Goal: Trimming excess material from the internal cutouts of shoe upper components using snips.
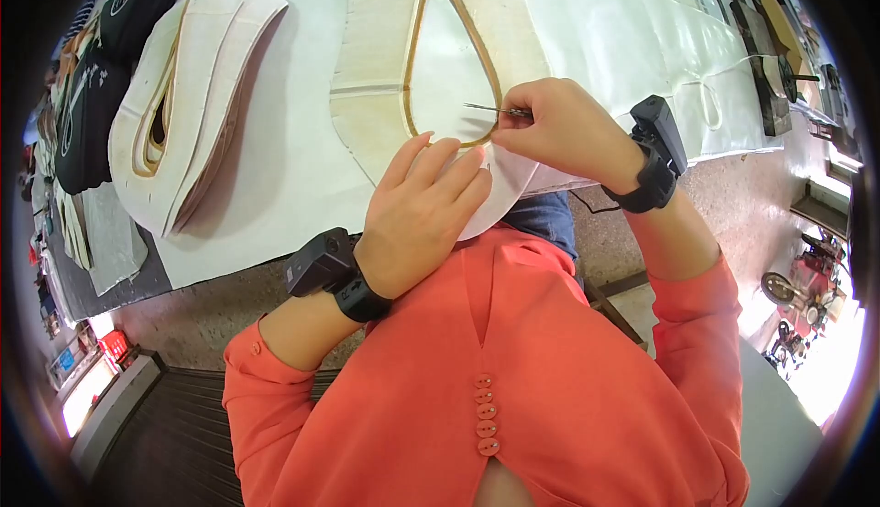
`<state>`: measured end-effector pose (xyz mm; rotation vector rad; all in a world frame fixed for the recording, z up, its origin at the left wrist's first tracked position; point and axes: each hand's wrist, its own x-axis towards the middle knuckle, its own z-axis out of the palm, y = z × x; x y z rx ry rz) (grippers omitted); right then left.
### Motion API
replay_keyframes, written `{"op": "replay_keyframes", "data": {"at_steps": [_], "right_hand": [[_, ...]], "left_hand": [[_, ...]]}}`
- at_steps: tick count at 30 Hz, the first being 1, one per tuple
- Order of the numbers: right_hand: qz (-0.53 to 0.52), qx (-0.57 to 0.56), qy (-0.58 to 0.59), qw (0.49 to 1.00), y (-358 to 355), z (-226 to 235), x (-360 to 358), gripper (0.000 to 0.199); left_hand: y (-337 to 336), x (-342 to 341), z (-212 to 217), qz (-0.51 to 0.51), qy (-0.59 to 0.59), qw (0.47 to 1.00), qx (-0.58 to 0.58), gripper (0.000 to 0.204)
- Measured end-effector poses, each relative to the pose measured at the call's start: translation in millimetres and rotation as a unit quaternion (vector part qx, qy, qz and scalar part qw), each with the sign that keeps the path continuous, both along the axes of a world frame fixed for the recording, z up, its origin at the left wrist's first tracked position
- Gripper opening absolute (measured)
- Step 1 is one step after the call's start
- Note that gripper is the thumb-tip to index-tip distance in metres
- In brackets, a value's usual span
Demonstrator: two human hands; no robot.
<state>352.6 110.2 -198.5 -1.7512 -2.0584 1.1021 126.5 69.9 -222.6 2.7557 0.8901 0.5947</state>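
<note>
Cream, flat, thin sheet piece with a brown-edged teardrop opening (371, 49), upper centre of frame: looks light, bendy, likely creases easily; best held by its outer margin. Left hand (420, 204) lies over its lower edge, thumb hidden, can't tell if pinching. Right hand (564, 131), at opening's lower right, grasps 1 slim pointed metal tool (489, 107). White curved stack (220, 94), upper left.

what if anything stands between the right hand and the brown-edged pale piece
Nothing visible does: the right hand, gripping a slim metal tool, is right at the brown-edged pale piece. The left hand lies to the left, not between them.
</note>
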Motion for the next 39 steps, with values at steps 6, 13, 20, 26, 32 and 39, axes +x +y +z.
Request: {"op": "replay_keyframes", "data": {"at_steps": [6,13,20,26,32,39], "right_hand": [[0.033,-0.019,0.02,0.999,6.5,2.4,3.3,0.024],[0.057,0.0,0.004,0.998,15.0,0.8,11.0,0.025],[0.1,0.004,0.026,0.995,25.3,1.5,17.6,0.022],[0.106,-0.003,-0.012,0.994,30.5,1.9,17.0,0.02],[0.107,0.021,-0.008,0.994,32.0,3.9,13.1,0.02],[0.102,-0.009,0.023,0.994,14.7,-1.4,4.4,0.021]], "left_hand": [[2.3,5.2,0.7,-0.002,-0.002,1.0,-0.005,0.017],[4.2,14.5,1.1,0.002,-0.003,1.0,-0.014,0.018],[2.9,17.8,-1.0,0.011,-0.002,1.0,-0.013,0.019],[0.3,21.4,-3.9,0.022,-0.002,1.0,-0.008,0.018],[-0.2,19.5,3.2,0.028,0.005,0.999,-0.029,0.017],[-4.9,7.1,9.5,0.015,0.05,0.998,-0.025,0.014]]}}
